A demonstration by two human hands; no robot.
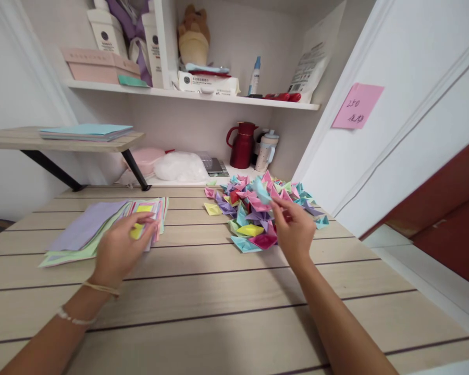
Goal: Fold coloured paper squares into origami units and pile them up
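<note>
Between the thumb and fingers of my right hand point(295, 229) is a light blue folded paper boat point(261, 191), pinched above a heap of paper boats point(254, 216). The heap mixes pink, purple, blue, yellow, green and red ones. On the left, my left hand point(123, 242) is over the right edge of a stack of coloured paper sheets point(89, 224), its thumb and fingers apart. A yellow piece of paper point(143, 209) shows beside those fingers; whether they touch it I cannot tell.
A small raised shelf point(8, 136) with black legs carries more paper sheets point(86, 131). Behind the heap stand a dark red jug point(243, 146) and a pale tumbler point(266, 151). A white plastic bag point(180, 166) lies at the back. A pink note point(357, 107) hangs on the right wall.
</note>
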